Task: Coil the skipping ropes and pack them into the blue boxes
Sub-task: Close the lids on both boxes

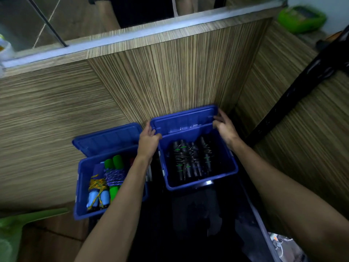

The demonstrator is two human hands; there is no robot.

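Two bare forearms reach forward from the bottom edge toward a pair of blue boxes set against a striped wood-grain panel. At far left a green object (17,224) lies blurred on the floor. Beside it, the left box (80,188) stands with its lid (107,138) tipped up behind it; inside lie coiled ropes (105,184) with green, pale blue and purple handles, one wound in yellow cord, one in purple. The left hand (148,140) crosses above this box's right edge, its grip curled on the near left corner of the right lid (184,118), thumb on the front face. Below the lid, the right box (201,182) holds black-handled ropes (190,159) with green bands and thin wire cord, bundled side by side along its floor. The right hand (224,125) holds the lid's right end, fingers wrapped over its edge. Both boxes sit on a dark surface whose nature cannot be told. At upper right, a green case (302,18) rests on a ledge, out of focus.
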